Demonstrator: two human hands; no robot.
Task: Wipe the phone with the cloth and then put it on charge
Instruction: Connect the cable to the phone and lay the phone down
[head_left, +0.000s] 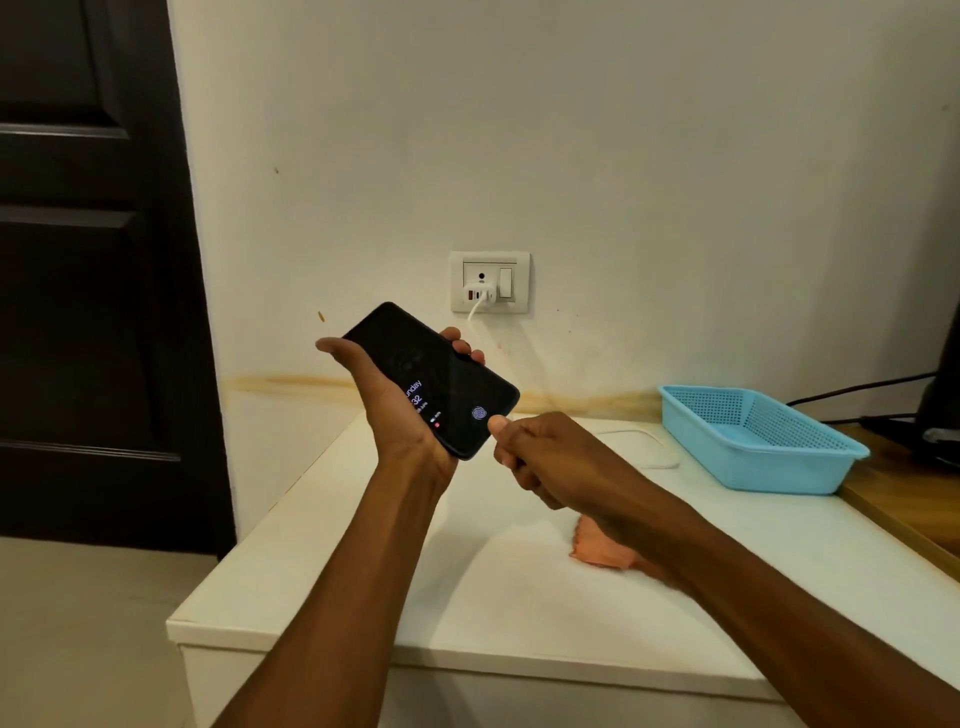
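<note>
One glossy black rectangular phone lies in curled left fingers; right fingers curl at its end, contents unseen.

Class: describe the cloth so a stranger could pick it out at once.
Find the white table below the wall socket. On its top, nearer the camera than the blue basket, lies the cloth, partly under the right forearm. It is the only orange thing there.
</note>
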